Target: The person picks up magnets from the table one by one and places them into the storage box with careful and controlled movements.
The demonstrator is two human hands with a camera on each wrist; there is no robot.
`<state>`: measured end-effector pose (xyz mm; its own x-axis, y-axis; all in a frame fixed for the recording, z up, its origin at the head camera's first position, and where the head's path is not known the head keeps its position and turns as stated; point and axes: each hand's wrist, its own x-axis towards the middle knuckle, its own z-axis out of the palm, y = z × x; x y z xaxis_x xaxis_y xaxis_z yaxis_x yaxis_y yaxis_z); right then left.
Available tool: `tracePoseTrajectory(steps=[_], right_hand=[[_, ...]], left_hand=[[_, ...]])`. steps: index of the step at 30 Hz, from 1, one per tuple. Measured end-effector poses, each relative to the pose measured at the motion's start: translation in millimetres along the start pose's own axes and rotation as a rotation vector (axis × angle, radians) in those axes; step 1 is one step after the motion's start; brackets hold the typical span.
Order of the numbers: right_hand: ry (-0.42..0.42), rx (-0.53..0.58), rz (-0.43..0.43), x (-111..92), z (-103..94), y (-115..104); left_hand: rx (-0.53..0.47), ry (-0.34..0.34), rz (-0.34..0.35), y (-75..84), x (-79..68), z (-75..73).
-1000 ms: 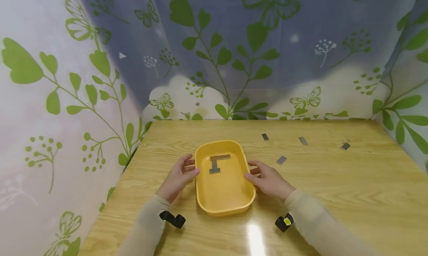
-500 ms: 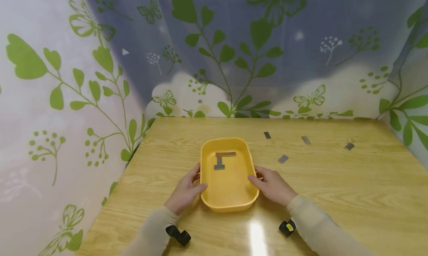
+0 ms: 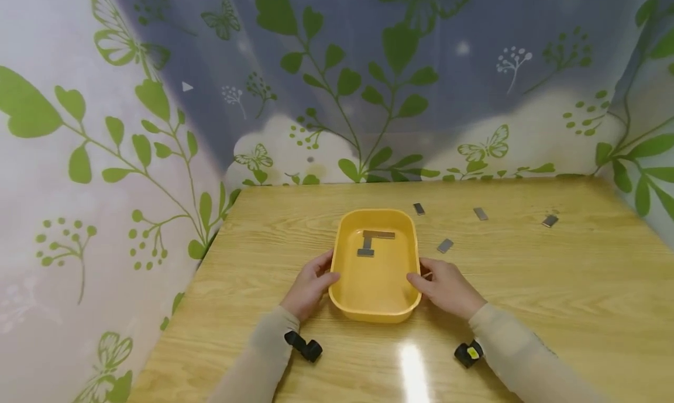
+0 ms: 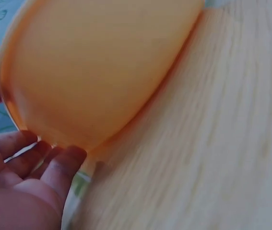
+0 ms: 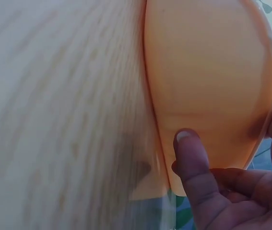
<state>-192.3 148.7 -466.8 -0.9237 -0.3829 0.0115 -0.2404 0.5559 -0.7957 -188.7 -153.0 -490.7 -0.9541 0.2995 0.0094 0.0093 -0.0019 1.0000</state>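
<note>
A yellow plastic tub [image 3: 376, 289], rectangular with rounded corners, is held between both hands in the head view. The left hand [image 3: 310, 286] grips its left side, thumb over the rim. On the opposite side the right hand [image 3: 450, 289] does the same. Several small flat grey metal pieces [image 3: 365, 253] lie inside, toward the far end, joined in an angular shape. In the left wrist view, fingertips of the left hand [image 4: 30, 177] touch the tub's outer wall [image 4: 102, 62]. A finger of the right hand [image 5: 222, 191] lies against the outer wall [image 5: 212, 72] in the right wrist view.
On the wooden table [image 3: 526, 309], right of the tub, lie several loose grey pieces: the nearest piece [image 3: 444, 245], a dark piece [image 3: 418, 209], a lighter piece [image 3: 480, 214] and a far-right piece [image 3: 550, 220]. A patterned curtain [image 3: 337, 99] borders the table's back and sides.
Both hands have shifted the tub to the right and straightened it from a slight slant. The pieces inside moved along with it. The loose pieces stay where they were on the table.
</note>
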Motion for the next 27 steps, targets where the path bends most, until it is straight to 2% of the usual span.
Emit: tracePoseTrajectory(steps=[6, 15, 19, 27], right_hand=[[-0.003, 0.009, -0.017, 2, -5.0, -2], [0.017, 0.019, 0.017, -2, 0.5, 0], [0.008, 0.046, 0.045, -5, 7.3, 4], [0.027, 0.017, 0.004, -1, 3.3, 2]], left_hand=[[0.032, 0.023, 0.012, -0.6, -1.6, 1.0], [0.006, -0.027, 0.039, -3.4, -3.3, 0.3], [0.013, -0.044, 0.027, -8.2, -7.3, -1.3], [0.015, -0.028, 0.047, -8.7, -4.8, -2.2]])
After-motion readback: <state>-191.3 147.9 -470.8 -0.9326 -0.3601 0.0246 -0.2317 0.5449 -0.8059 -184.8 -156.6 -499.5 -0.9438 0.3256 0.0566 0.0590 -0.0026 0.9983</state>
